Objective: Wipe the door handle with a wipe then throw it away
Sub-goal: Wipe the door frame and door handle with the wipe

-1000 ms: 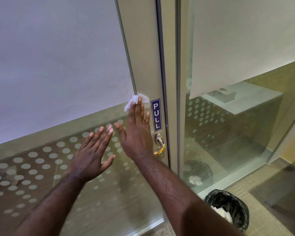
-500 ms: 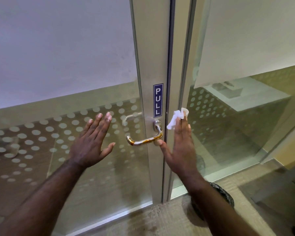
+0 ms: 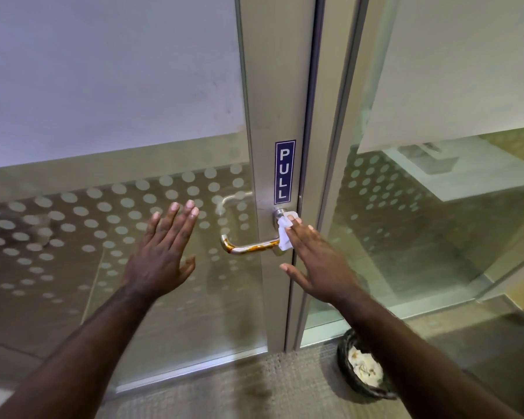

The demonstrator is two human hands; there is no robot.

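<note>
A metal lever door handle (image 3: 248, 247) with orange-brown smears sticks out from the door's metal frame, below a blue PULL sign (image 3: 284, 172). My right hand (image 3: 315, 258) presses a small white wipe (image 3: 284, 234) against the handle's pivot end, held under its fingertips with fingers stretched flat. My left hand (image 3: 164, 249) hovers open to the left of the handle, fingers spread, in front of the dotted glass and holding nothing.
A small black-lined bin (image 3: 364, 368) with crumpled white waste stands on the carpet at the lower right, by the fixed glass panel (image 3: 421, 237). The glass door (image 3: 103, 237) has frosted dots and a frosted upper band.
My right hand has moved left with the wipe, from beside the door frame onto the handle's pivot end. The left hand stays raised and open.
</note>
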